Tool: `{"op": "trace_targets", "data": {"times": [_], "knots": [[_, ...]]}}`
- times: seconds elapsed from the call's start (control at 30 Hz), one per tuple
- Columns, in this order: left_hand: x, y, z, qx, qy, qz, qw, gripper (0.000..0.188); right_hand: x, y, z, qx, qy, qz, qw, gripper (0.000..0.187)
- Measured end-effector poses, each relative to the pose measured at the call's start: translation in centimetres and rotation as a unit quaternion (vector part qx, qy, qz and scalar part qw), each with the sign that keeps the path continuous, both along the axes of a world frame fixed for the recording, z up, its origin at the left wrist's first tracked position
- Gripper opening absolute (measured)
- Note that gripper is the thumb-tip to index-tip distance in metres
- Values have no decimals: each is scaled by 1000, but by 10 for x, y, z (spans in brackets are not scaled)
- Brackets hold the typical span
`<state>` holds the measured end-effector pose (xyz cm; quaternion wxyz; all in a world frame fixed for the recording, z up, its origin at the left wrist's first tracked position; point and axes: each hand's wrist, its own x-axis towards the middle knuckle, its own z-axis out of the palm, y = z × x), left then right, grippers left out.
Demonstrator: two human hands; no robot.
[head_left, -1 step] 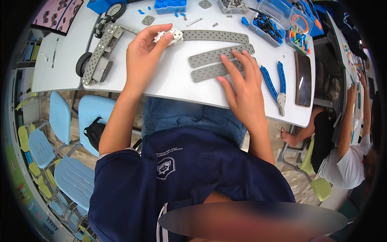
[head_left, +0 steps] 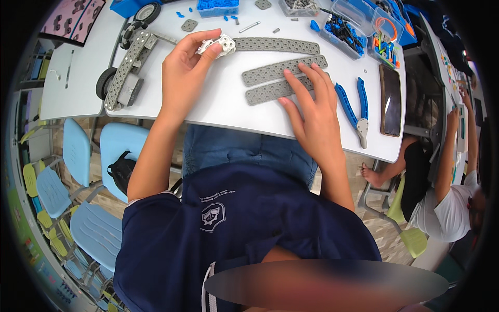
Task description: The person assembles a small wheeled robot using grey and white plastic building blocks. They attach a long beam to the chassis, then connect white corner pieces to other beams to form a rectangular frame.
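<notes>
My left hand [head_left: 184,73] pinches a white plastic connector piece [head_left: 225,46] between thumb and fingers. A long grey perforated beam [head_left: 278,46] runs rightward from that piece; I cannot tell whether the two are joined. My right hand [head_left: 316,112] is spread, its fingertips resting on or just over the right ends of two more beams. Of these, the upper grey beam [head_left: 265,74] and the lower grey beam [head_left: 267,93] lie flat, close together and slightly tilted.
Left stands a wheeled grey build [head_left: 125,73]. Blue-handled pliers [head_left: 357,114] and a phone [head_left: 391,101] lie right. Along the back are a box of blue pins [head_left: 217,6], a box of black and blue parts [head_left: 340,36] and loose pieces. Another person [head_left: 442,208] sits at right.
</notes>
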<state>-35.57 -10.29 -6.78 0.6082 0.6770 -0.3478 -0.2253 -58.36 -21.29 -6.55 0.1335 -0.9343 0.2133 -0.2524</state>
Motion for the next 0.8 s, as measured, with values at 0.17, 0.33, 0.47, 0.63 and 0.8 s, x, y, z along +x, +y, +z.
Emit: {"op": "trace_targets", "data": {"times": [0.17,0.33,0.47,0.63,0.8], "knots": [[-2,2,-5,-29,-84,-30,996,39,2,0,0,-6,9,-3,1000,43],[-7,2,-3,-18,-144,14,989,34,2,1,2,2,9,-11,1000,44],[-11,0,-1,-45,-224,49,972,29,2,2,3,-2,18,-17,1000,44],[-20,0,0,-21,-271,86,958,27,3,3,3,-3,18,-18,1000,45],[-20,2,5,35,-302,117,945,26,2,2,3,-11,24,-16,1000,45]]}}
